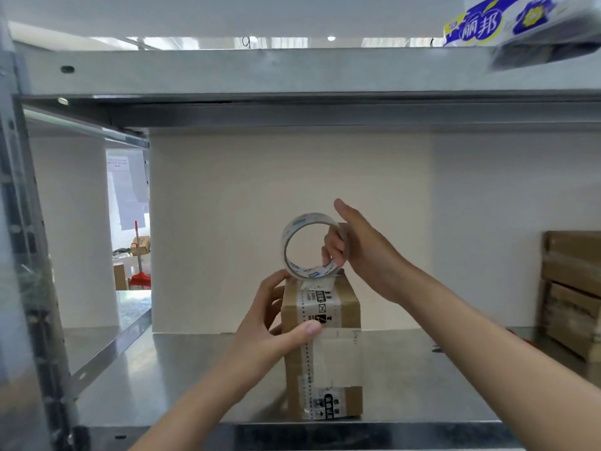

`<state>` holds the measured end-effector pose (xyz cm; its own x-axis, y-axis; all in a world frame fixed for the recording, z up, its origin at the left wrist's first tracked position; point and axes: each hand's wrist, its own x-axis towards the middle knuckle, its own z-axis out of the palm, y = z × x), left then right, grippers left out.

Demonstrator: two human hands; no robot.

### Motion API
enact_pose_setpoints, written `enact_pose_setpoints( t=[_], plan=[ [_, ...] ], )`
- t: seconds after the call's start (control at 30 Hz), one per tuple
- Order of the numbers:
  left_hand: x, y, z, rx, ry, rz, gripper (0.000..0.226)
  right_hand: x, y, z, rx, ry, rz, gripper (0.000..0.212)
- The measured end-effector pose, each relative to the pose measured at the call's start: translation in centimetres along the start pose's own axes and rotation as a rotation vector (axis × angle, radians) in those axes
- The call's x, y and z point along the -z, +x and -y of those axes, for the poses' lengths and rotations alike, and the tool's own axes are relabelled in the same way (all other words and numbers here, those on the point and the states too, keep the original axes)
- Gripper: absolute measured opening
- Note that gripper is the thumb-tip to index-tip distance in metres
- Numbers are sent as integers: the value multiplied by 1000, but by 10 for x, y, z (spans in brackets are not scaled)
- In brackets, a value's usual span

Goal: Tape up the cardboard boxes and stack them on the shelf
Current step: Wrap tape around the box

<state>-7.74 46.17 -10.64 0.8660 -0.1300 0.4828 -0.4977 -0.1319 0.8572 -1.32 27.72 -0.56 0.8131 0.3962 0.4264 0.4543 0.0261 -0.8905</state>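
Our left hand [273,323] clamps the small brown cardboard box [349,312] on the grey metal shelf [195,369]; our right hand [364,249] grips the clear tape roll [309,219] at its top edge. A skewed pull could wrinkle the tape or tip the box.

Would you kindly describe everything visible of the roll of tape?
The roll of tape is a thin clear ring with blue print, upright on edge at the far top edge of the cardboard box, hole facing the camera. The right hand grips its right side, fingers through the hole. Its tape seems to run onto the box.
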Motion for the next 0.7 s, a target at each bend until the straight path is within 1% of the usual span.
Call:
enact_pose_setpoints(
  t=[0.1, 0.17, 0.23, 0.3, 0.37, 0.47, 0.57, 0.63, 0.7],
  plan=[
    [7, -2, -2, -14, 40, 5, 80, 14, -4, 15, 35, -4, -16, 47],
    [11, -4, 0, -26, 37, -11, 82, 29, -13, 23, 55, -56, -58, 40],
    [14, -6, 1, -38, 9, -37, 84, 45, -25, 23, 37, -139, -75, 35],
    [15, -7, 3, -45, -33, -62, 88, 53, -36, 16, -23, -235, -79, 36],
    [15, -9, 5, -54, -72, -93, 93, 48, -45, 0, -98, -275, -96, 41],
    [18, -11, 11, -61, -101, -145, 92, 33, -50, -18, -166, -147, -158, 42],
    [29, -15, 12, -35, -72, -143, 93, 21, -44, -17, -126, -77, -197, 45],
    [45, -20, 9, 14, 8, -140, 103, 7, -38, -14, -113, 18, -130, 46],
    [71, -25, -2, 54, 180, -99, 113, -11, -30, -15, -97, 162, -17, 46]
  ],
)
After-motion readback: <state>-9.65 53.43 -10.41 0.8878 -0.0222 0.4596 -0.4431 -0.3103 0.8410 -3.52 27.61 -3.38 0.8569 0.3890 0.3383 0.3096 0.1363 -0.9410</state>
